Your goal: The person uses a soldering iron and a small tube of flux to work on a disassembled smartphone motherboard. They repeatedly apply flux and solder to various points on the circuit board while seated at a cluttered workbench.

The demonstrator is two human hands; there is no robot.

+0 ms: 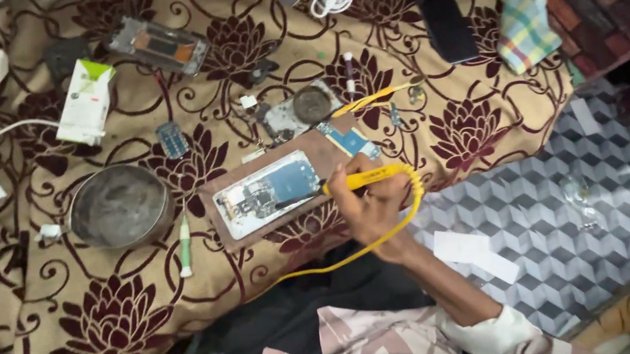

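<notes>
My right hand grips a yellow soldering iron with a dark tip that points left at an opened phone. The phone lies face down, its blue board and metal shields showing, on a brown wooden board. A yellow cable loops from the iron round my wrist and runs off to the left. My left hand is out of view.
A round metal tin sits left of the board, with a small white and green tool beside it. A second opened phone, a black phone, a white box, chargers and white cables lie on the floral cloth. A checked cloth lies at right.
</notes>
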